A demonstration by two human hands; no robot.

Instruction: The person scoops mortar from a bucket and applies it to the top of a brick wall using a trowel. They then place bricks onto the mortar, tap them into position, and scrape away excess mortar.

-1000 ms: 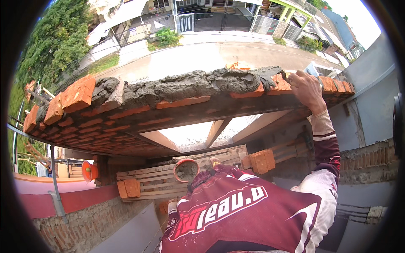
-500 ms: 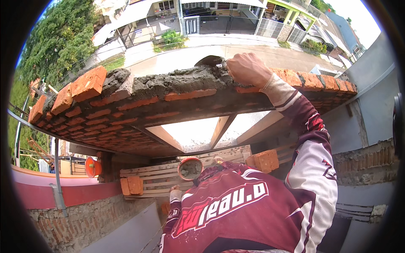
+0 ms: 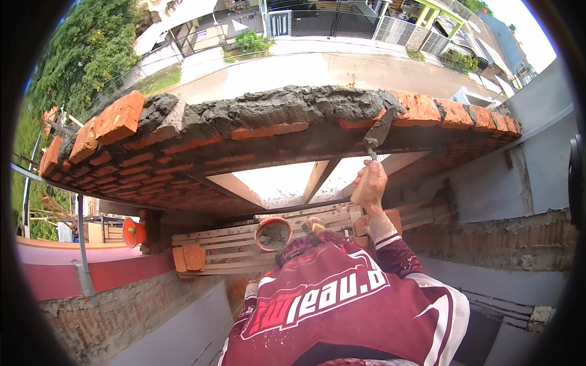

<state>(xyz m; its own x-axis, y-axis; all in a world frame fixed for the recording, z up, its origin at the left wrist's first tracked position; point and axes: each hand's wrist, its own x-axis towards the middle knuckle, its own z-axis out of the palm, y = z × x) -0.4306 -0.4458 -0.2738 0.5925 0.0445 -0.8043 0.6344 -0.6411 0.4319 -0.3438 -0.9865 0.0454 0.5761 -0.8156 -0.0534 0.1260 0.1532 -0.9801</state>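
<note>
My right hand (image 3: pixel 370 183) grips the wooden handle of a trowel (image 3: pixel 378 132). Its blade points up and touches the near face of the brick wall (image 3: pixel 201 152), just below the right end of a thick bed of wet grey mortar (image 3: pixel 274 110). That mortar covers the middle of the wall's top course. Bare red bricks show at the left end (image 3: pixel 119 116) and at the right end (image 3: pixel 427 107). My left hand is hidden below my dark red shirt (image 3: pixel 342 299).
Below the wall, a wooden plank platform (image 3: pixel 226 244) carries an orange bucket of mortar (image 3: pixel 273 233) and loose bricks (image 3: pixel 189 257). A second orange bucket (image 3: pixel 133 232) hangs at the left. A street and houses lie far below, beyond the wall.
My right hand moved left along the wall top, then dropped down to the wall's near face. The trowel blade now points up at the mortar's right end.
</note>
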